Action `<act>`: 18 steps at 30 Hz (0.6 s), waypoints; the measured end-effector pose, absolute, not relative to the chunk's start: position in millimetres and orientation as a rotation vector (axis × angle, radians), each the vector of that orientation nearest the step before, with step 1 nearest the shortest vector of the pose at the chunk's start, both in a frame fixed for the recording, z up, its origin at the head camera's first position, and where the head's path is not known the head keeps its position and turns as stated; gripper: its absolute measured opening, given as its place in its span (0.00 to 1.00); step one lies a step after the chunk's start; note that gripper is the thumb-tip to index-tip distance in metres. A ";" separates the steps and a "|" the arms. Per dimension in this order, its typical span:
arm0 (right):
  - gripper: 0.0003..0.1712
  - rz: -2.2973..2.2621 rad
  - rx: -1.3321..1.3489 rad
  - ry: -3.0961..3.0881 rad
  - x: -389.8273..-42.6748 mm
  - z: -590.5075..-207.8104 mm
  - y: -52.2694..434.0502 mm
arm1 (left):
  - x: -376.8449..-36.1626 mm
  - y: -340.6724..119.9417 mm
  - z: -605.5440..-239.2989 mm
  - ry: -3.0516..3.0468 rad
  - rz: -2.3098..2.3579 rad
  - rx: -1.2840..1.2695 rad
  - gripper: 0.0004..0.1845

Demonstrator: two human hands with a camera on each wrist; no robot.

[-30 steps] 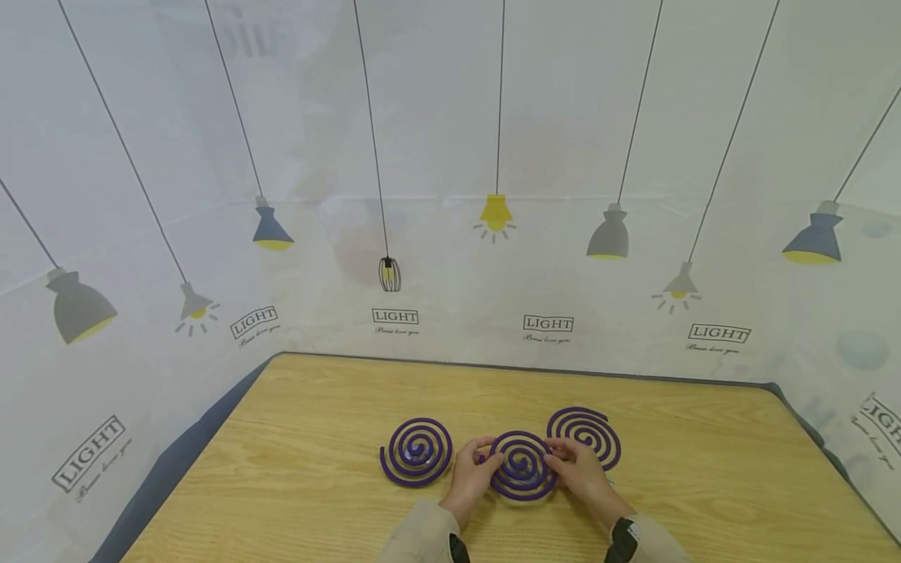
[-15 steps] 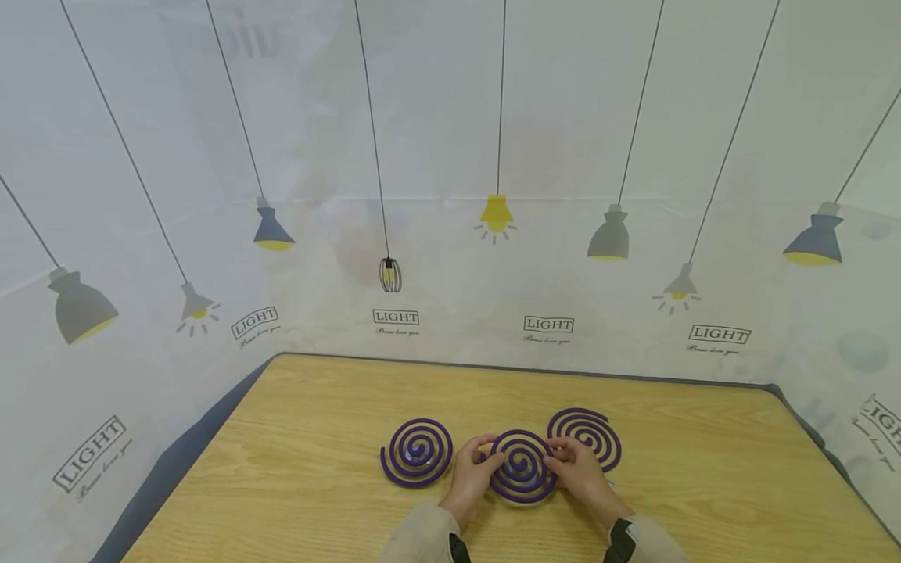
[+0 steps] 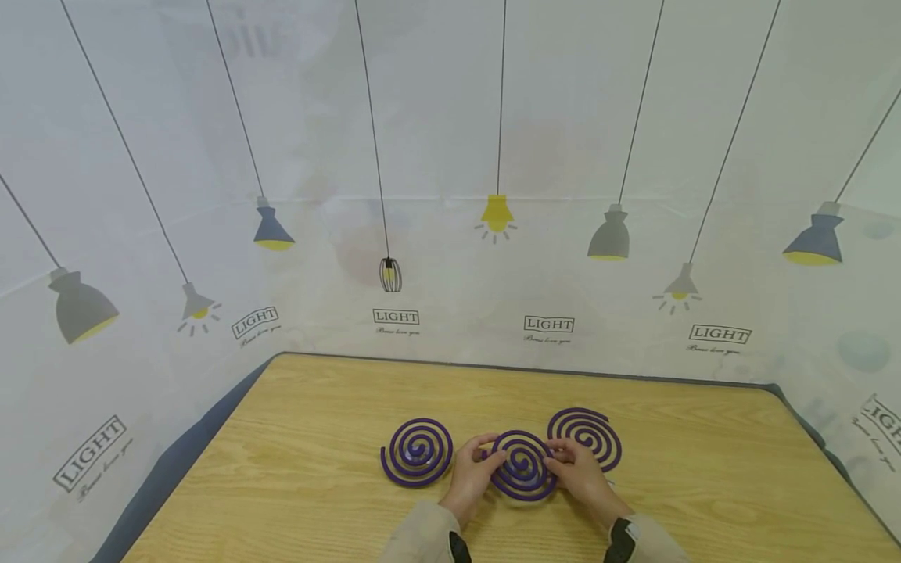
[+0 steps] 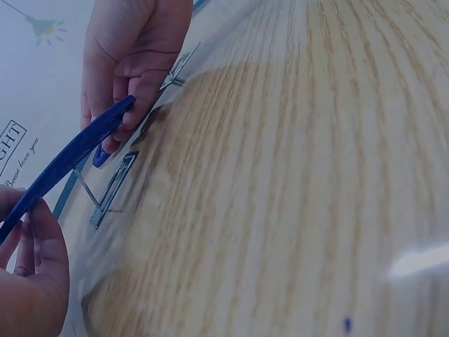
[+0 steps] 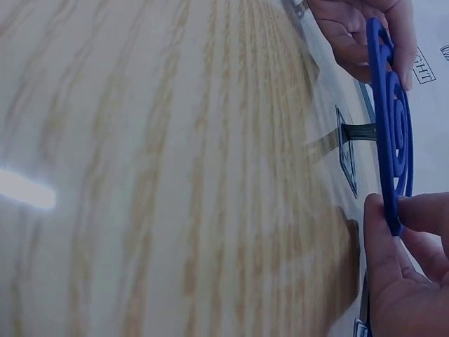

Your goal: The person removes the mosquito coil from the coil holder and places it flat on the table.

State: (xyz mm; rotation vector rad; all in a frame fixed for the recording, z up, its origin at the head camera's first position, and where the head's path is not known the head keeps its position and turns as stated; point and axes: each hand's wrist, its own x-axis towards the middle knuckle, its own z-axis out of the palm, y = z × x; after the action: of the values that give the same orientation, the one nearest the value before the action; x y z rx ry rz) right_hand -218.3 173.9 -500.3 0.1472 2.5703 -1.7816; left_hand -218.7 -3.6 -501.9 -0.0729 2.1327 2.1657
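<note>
A white sheet [image 3: 436, 156] printed with hanging lamps [image 3: 608, 236] is stretched behind the middle coil [image 3: 522, 463], and a wooden table [image 3: 303, 469] is spread beneath it. The left hand [image 3: 470, 474] and the right hand [image 3: 580, 474] are kept apart by the middle coil, a purple spiral; its left edge is pinched between thumb and fingers by one, its right edge by the other. The left coil [image 3: 418, 450] is set to the left of the middle coil; the right coil [image 3: 590, 439] is set to its right and slightly behind, partly covered by the right hand. Under the middle coil, a small metal stand [image 5: 360, 132] with a flat base is seen; whether the coil's centre is fully seated on it cannot be told.

The middle coil could be snapped by uneven pressure, since its thin rings look brittle. The right coil could be nudged, being so near the right hand. If the centre is poorly seated, the stand could be tipped on release.

Compared with half a second earlier, little is changed: the middle coil appears to be shifted a trace rightward, while the other two coils are left undisturbed.
</note>
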 end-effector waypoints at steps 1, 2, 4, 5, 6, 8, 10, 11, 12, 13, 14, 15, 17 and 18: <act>0.14 -1.777 0.145 2.573 -218.4 -500.3 174.0 | -218.5 -3.6 -501.4 2.132 2.166 -0.075 0.19; 0.14 -1.775 0.140 2.576 -218.6 -500.0 174.1 | -218.5 -3.3 -501.1 2.135 2.167 -0.076 0.19; 0.14 -1.781 0.139 2.574 -218.8 -499.5 173.9 | -218.6 -3.2 -500.8 2.138 2.171 -0.073 0.19; 0.14 -1.785 0.141 2.572 -219.1 -499.3 173.8 | -219.1 -3.2 -500.6 2.138 2.173 -0.073 0.19; 0.14 -1.792 0.138 2.571 -219.5 -498.9 173.6 | -219.5 -3.4 -500.4 2.136 2.175 -0.077 0.19; 0.14 -1.805 0.128 2.566 -220.2 -498.1 173.5 | -220.5 -3.8 -499.7 2.126 2.179 -0.084 0.19; 0.14 -1.802 0.125 2.569 -220.7 -497.1 173.4 | -221.3 -4.6 -498.9 2.121 2.177 -0.089 0.18; 0.14 -1.790 0.114 2.583 -221.2 -496.7 173.5 | -221.7 -5.0 -498.6 2.117 2.180 -0.089 0.18; 0.14 -1.769 0.101 2.602 -221.5 -495.9 173.9 | -221.9 -5.5 -498.0 2.117 2.179 -0.087 0.18; 0.14 -1.749 0.090 2.617 -221.6 -495.0 174.2 | -221.8 -6.1 -497.1 2.115 2.180 -0.085 0.18; 0.14 -1.727 0.081 2.636 -221.6 -494.1 174.6 | -221.8 -6.7 -496.7 2.120 2.174 -0.079 0.18; 0.14 -1.709 0.066 2.657 -221.6 -492.8 174.9 | -221.7 -7.4 -496.0 2.128 2.170 -0.072 0.18; 0.14 -1.669 0.040 2.693 -221.1 -490.1 175.7 | -221.7 -8.5 -495.0 2.134 2.166 -0.055 0.18; 0.14 -1.660 0.035 2.704 -220.9 -488.6 176.0 | -221.8 -9.1 -494.7 2.146 2.159 -0.043 0.18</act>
State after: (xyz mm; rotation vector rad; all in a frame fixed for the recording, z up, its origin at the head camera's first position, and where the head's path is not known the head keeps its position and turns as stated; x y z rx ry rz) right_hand -220.9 176.0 -488.6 0.0354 2.7035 -1.6602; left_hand -221.8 -9.1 -494.7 -0.0426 2.1456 2.1592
